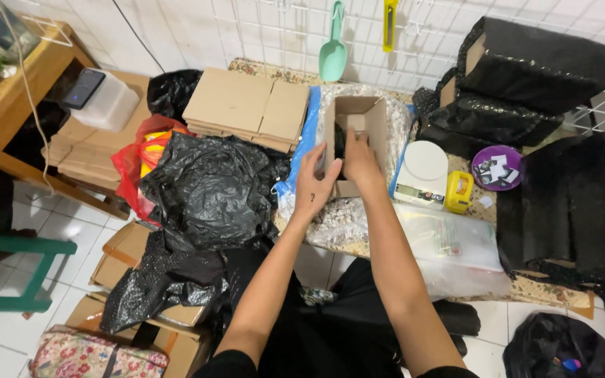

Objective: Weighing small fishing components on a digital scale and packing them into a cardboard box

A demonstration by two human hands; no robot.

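Both hands meet at a small open cardboard box (356, 133) on the worktop (554, 290): the left hand (314, 187) grips its near wall, fingers curled, while the right hand (360, 162) reaches inside, fingers hidden. Its flaps stand open, unsealed. Beyond lie flat cartons (246, 106).

The person is wearing black short sleeves and dark trousers; a small dark mark is showing on the left hand (314, 190).

Both bare forearms stretch forward and draw together toward the middle. The left hand (314, 183) stands with its palm turned inward, fingers straight and pointing ahead. The right hand (360, 159) reaches slightly farther, fingers curled downward, close beside the left.
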